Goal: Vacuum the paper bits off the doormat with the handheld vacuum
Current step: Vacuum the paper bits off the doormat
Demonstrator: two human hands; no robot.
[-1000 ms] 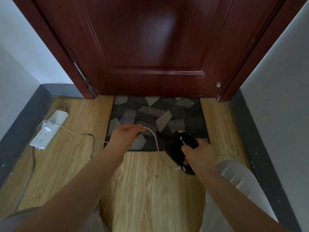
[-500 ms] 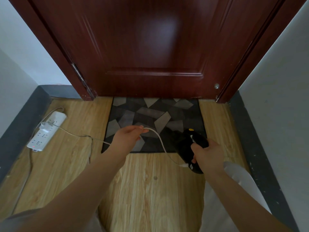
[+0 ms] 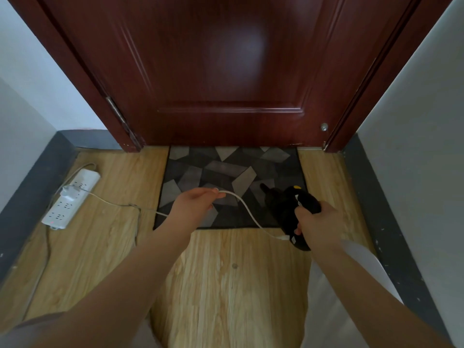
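Observation:
A dark grey doormat (image 3: pixel 226 169) with angular patches lies on the wood floor against the door. My right hand (image 3: pixel 317 222) grips the handle of the black handheld vacuum (image 3: pixel 288 204), whose nozzle rests on the mat's front right part. A white cord (image 3: pixel 247 209) runs from the vacuum's rear to my left hand (image 3: pixel 194 205), which pinches it above the mat's front left area. I make out no paper bits on the mat.
A white power strip (image 3: pixel 70 197) lies on the floor at the left by the dark skirting, with the cord plugged into it. A dark red door (image 3: pixel 226 71) stands shut behind the mat. Walls close in on both sides.
The vacuum and my right hand have shifted right along the mat's front edge. My left hand has kept its pinch on the cord and stayed about where it was.

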